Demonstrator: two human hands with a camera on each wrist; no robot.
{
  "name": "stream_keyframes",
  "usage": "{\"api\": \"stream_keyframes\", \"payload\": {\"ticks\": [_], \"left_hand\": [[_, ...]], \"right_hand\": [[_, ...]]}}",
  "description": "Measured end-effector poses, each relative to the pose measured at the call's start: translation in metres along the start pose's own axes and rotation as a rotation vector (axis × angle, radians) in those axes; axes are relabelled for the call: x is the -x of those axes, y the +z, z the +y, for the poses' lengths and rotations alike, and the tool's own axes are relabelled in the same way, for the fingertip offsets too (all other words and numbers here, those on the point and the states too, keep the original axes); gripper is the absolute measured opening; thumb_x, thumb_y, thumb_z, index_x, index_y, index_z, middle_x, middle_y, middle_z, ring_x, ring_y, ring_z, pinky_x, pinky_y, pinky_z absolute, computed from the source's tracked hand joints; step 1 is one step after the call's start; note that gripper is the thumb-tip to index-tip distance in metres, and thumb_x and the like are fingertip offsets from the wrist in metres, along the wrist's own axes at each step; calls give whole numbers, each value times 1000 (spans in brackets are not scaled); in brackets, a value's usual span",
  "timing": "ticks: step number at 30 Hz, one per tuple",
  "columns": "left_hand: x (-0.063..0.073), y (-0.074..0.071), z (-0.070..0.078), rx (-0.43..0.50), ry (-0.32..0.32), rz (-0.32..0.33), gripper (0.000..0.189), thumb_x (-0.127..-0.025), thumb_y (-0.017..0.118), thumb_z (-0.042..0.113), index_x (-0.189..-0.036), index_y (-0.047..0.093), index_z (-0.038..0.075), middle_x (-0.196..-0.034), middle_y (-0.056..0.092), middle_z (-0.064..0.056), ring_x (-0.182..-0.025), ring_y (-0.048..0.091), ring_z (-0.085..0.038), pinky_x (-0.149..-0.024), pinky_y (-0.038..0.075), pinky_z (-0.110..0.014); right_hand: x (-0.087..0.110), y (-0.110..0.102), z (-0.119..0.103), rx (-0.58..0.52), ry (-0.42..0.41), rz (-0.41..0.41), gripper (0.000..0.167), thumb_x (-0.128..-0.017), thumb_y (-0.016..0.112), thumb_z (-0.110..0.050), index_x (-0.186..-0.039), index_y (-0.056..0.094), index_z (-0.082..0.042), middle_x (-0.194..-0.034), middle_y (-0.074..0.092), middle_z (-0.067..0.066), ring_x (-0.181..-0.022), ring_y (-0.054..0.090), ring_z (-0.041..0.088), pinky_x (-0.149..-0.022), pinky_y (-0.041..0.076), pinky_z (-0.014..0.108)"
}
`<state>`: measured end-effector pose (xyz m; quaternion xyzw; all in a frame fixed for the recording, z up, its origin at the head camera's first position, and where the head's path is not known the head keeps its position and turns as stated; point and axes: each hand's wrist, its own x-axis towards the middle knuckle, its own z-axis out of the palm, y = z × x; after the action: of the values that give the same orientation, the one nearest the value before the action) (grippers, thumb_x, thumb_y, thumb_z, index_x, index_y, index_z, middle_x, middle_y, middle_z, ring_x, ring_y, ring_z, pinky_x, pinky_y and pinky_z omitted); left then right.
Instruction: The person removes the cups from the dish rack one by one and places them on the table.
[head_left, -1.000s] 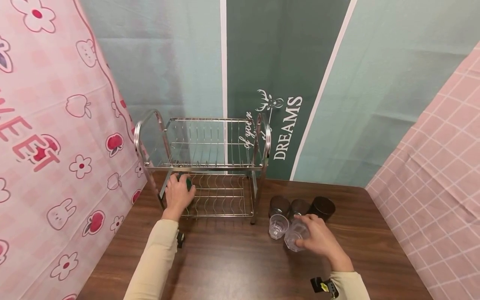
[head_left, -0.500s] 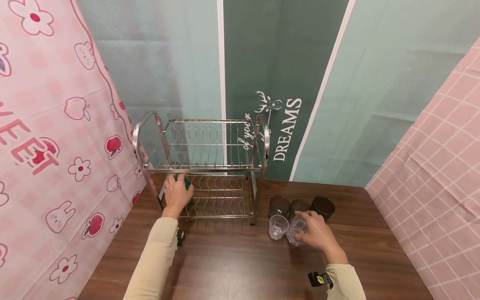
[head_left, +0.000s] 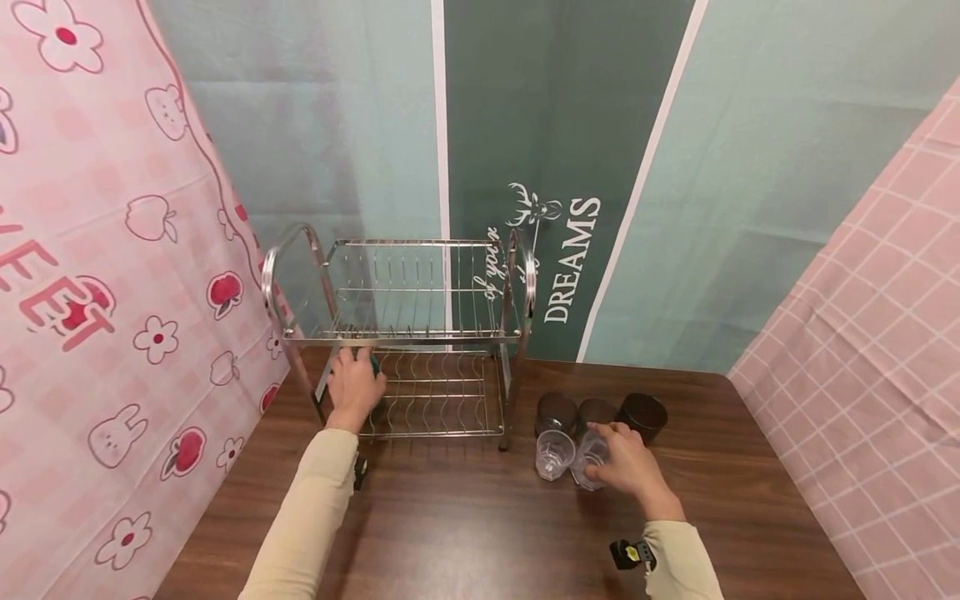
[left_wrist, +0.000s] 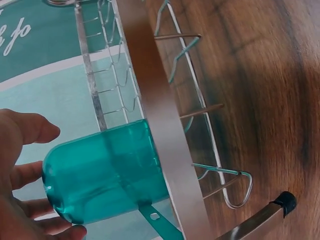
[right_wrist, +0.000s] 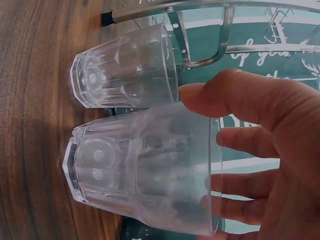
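My left hand (head_left: 356, 387) reaches into the lower tier of a metal dish rack (head_left: 408, 340). In the left wrist view, a teal translucent cup (left_wrist: 100, 175) lies in front of that hand, its closed end towards the spread fingers and its thumb apart from the cup. My right hand (head_left: 630, 467) holds a clear faceted plastic cup (right_wrist: 145, 165) near its rim, thumb on one side and fingers on the other. The cup's base is down by the table, rim up. Close beside it stands a second clear cup (right_wrist: 125, 65).
Behind the clear cups are three dark cups: a left one (head_left: 557, 412), a middle one (head_left: 596, 412) and a right one (head_left: 647, 417). The brown wooden table (head_left: 450, 533) ends at a green curtain (head_left: 570, 100), with pink cloths at both sides.
My right hand has moved the clear cup slightly away from me, closer beside the second clear cup. My left hand stays nearly in place at the teal cup.
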<state>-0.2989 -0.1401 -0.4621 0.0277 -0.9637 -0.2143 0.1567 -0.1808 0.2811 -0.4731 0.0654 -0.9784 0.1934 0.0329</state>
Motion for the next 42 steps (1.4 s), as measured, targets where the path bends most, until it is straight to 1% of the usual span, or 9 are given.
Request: {"api": "stream_keyframes", "payload": {"ticks": [6,9,14,17,21,23,29,36,42], "left_hand": [[-2,5,-4,-23,3,-29,49,-84,62,19,-128,49,1,-124,39,-27,-109,38,-47,-77,37,-61],[-3,7,-6,6,16,-23,48,-83,64,16,-127,51,1,-124,40,-26,-110,37,-46,-75,39,-62],[-5,8,-6,57,46,7,47,-81,67,11,-124,54,1,-121,40,-25,-109,37,-46,-70,42,-60],[-7,7,-5,56,49,9,47,-80,68,10,-124,53,1,-121,39,-26,-109,36,-47,-70,42,-59],[-8,8,-4,49,34,4,48,-80,67,11,-125,52,1,-122,38,-27,-111,34,-48,-70,42,-60],[-7,8,-4,52,36,18,47,-80,67,11,-124,52,0,-122,39,-28,-111,35,-49,-70,42,-60],[-2,3,-3,81,51,84,44,-82,65,13,-122,56,0,-119,42,-30,-106,38,-49,-71,43,-58],[3,-4,7,59,57,94,44,-80,67,18,-118,57,-1,-112,43,-30,-100,39,-46,-64,46,-56],[10,-12,12,72,40,88,47,-78,70,20,-121,58,4,-116,43,-27,-102,38,-43,-63,46,-56]], "right_hand": [[0,4,1,9,18,-18,67,-63,81,-22,-123,58,-4,-119,48,30,-106,44,49,-74,41,63],[0,6,1,11,26,-26,67,-65,81,-23,-124,57,-3,-119,48,30,-106,44,49,-73,41,63],[-1,8,3,37,44,-31,68,-67,79,-26,-126,56,-3,-121,47,30,-106,43,48,-71,38,65],[-2,8,4,41,56,-32,69,-67,78,-26,-127,55,-3,-122,46,30,-107,41,49,-72,37,66],[-3,9,4,40,60,-30,69,-67,78,-26,-128,54,-3,-121,46,30,-106,41,48,-72,36,65],[-4,8,3,37,60,-33,69,-67,78,-26,-128,54,-3,-121,46,30,-107,41,48,-73,36,65],[-3,2,0,-13,45,-60,69,-70,79,-23,-129,52,-1,-124,44,32,-110,40,52,-79,35,68],[0,-7,-5,-49,40,-54,68,-72,78,-22,-130,50,0,-123,45,31,-111,40,53,-81,37,64],[9,-16,-13,-42,11,-47,66,-72,77,-22,-127,52,2,-122,45,34,-110,42,54,-81,39,62]]}}
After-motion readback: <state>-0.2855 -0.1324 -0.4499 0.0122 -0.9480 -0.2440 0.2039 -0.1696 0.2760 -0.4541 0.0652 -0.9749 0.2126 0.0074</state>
